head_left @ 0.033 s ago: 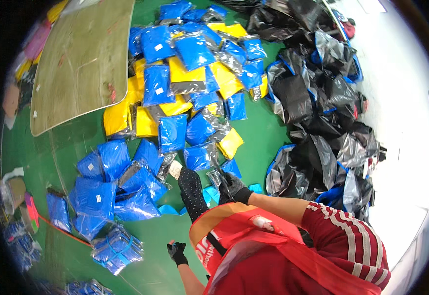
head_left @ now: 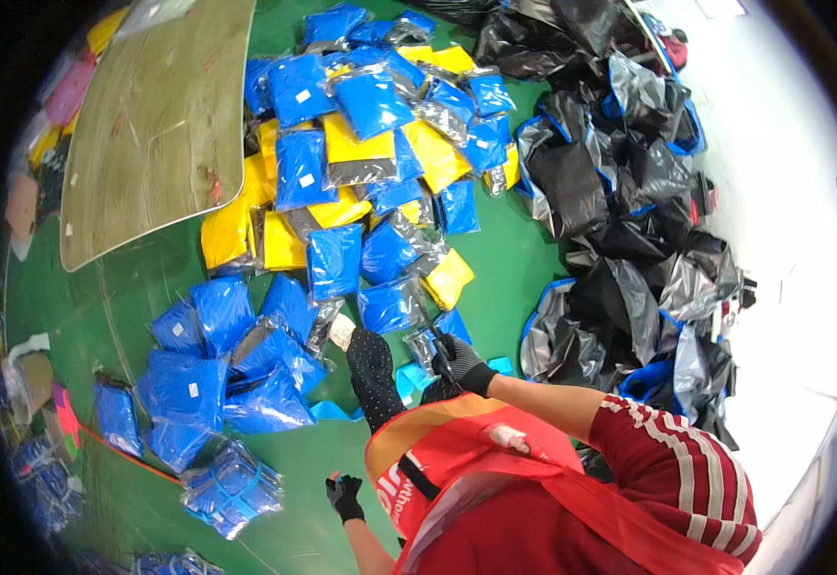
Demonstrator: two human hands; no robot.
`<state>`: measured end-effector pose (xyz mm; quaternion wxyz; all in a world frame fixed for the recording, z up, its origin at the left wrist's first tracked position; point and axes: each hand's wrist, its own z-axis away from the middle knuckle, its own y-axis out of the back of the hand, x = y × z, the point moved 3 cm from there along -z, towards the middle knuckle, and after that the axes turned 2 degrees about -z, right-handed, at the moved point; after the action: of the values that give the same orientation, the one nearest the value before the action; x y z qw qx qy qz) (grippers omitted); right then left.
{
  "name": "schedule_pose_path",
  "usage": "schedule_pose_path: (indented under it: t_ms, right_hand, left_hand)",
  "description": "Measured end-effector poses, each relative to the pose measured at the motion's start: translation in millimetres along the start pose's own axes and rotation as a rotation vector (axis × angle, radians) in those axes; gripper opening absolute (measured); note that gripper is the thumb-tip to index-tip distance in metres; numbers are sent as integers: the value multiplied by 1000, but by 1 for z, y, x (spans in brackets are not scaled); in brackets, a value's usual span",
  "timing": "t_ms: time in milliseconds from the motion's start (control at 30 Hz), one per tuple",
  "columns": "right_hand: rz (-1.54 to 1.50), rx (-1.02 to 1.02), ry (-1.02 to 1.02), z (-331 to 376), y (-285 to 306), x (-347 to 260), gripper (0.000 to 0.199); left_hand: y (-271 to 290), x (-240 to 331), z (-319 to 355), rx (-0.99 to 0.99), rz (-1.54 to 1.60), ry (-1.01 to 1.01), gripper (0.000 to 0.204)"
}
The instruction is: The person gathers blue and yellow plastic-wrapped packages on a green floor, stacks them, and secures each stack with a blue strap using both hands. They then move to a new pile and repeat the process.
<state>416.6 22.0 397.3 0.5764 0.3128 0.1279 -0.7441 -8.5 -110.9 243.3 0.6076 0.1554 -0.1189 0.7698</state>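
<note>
My right hand [head_left: 464, 366], in a grey-and-black glove, is closed around a thin dark stick-like tool [head_left: 440, 343]. Its kind is unclear; it points toward a bagged blue packet [head_left: 399, 303] on the green floor. Low in the view, my left hand [head_left: 344, 496], gloved in black with fingertips bare, is curled shut near my red apron [head_left: 495, 446]. What it holds, if anything, is too small to make out. A light-blue strap [head_left: 335, 412] lies on the floor around my feet, beside a dotted dark sock or trouser leg [head_left: 371, 374].
Plastic-wrapped blue and yellow packets [head_left: 372, 101] are heaped ahead. More blue packets [head_left: 184, 385] lie at left, near a strapped bundle [head_left: 234, 491]. A worn board [head_left: 155, 134] stands far left. Black bags with blue edging [head_left: 619, 307] line the right, against a white surface.
The scene has shifted very slightly in view. Both hands keep nearly the same pose, and the packets lie as before.
</note>
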Motion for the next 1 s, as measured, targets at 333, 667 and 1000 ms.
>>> schedule_pose_path:
  t_ms: [333,667,1000]
  right_hand:
    - [-179,669,-42,209,83,378,61]
    - [-630,870,-974,417,-2,636,65]
    - [-532,405,-523,192,-108,565,11]
  left_hand:
    - [224,-15,-17,81,-534,43,21]
    - [132,32,26,-265,-866,-259,18]
    - [70,-56,-78,-296,-1649,-509,30]
